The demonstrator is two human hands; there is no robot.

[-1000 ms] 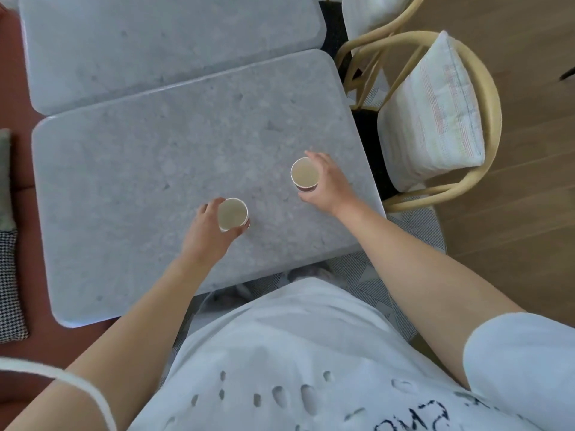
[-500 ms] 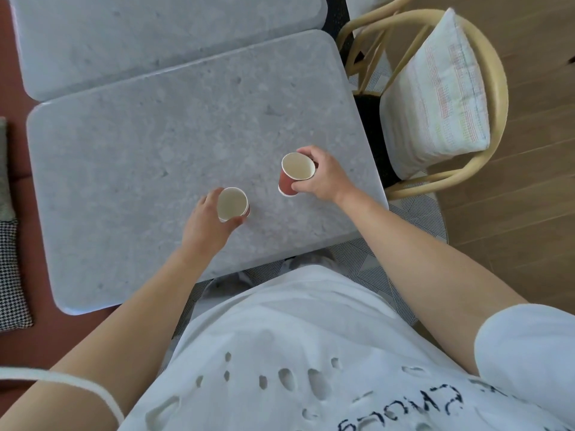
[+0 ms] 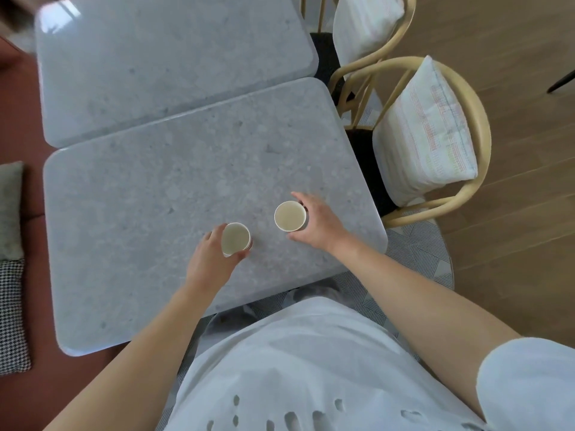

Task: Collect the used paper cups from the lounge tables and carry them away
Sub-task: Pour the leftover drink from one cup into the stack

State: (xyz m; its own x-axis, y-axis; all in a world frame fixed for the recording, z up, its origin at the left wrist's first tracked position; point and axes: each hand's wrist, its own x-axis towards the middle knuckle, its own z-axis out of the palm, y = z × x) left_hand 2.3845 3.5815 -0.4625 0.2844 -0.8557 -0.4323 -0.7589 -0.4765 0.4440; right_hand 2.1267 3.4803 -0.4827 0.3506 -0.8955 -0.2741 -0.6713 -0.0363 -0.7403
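Two small paper cups with red outsides and pale insides are over the near grey stone table (image 3: 140, 213). My left hand (image 3: 211, 259) grips the left cup (image 3: 235, 238), fingers and thumb curled round its side. The right cup (image 3: 290, 216) sits upright in my right hand (image 3: 317, 223), whose fingers wrap its far side with the thumb on the near side. Both cups look empty from above. Their bases are hidden, so I cannot tell whether they touch the tabletop.
A second grey table (image 3: 171, 63) butts against the far side. Two wooden chairs with white cushions (image 3: 426, 132) stand to the right on a wood floor. A red sofa with cushions (image 3: 12, 312) runs along the left. A patterned rug (image 3: 417, 253) lies under the table's near edge.
The right cup, tilted to the left half a second ago, is upright again in my right hand. The left cup stays in my left hand's grip. The camera view has shifted.
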